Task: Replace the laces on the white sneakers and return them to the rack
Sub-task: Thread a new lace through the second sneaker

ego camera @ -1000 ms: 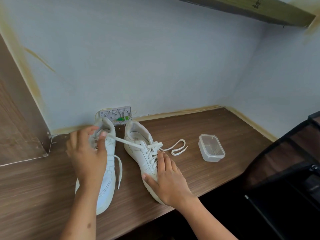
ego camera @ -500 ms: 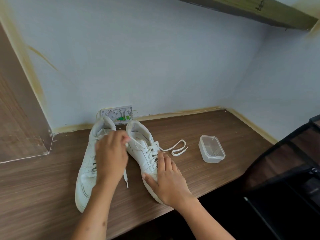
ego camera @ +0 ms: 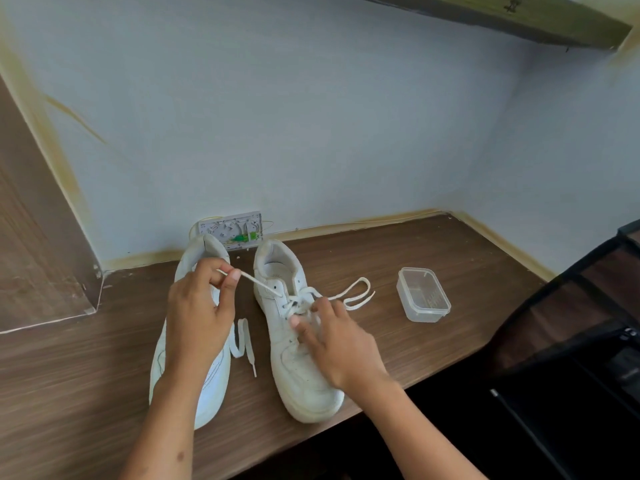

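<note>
**Sneakers mid-lacing, right shoe in hand**

Sneakers sit side by side on the wooden desk (ego camera: 433, 258), heels toward the wall, toes toward you. Left sneaker (ego camera: 207, 386) lies mostly under your left forearm; right sneaker (ego camera: 298, 372) is the one being worked. My read: you're partway through the lace step on the right shoe, top eyelets. Whether this lace is going in or coming out can't be told from here. Rack return not started; a dark frame (ego camera: 568, 306) at right may be the rack, can't confirm.

Next move, as a judgement: it calls for keeping the strand taut with the left hand while the right sorts the crossing at the eyelets. Watch the slack; the lace is thin and floppy, and its tip will slip if tension drops.

Left hand (ego camera: 201, 317): raised over the left sneaker, thumb and forefinger pinching the lace (ego camera: 256, 280) near its end, other fingers curled. The strand runs taut from the pinch down to the right shoe's upper eyelets.

Right hand (ego camera: 332, 337): resting on the right sneaker's tongue area, fingers bent at the crossings. Looks like fingertips are at the lacing, but whether they actually grip a strand I can't tell.

Loose loops (ego camera: 356, 292) of lace trail on the desk right of the shoe. Another lace end (ego camera: 244, 341) lies between the two shoes. Clear plastic container (ego camera: 423, 294) stands well apart, to the right.
</note>
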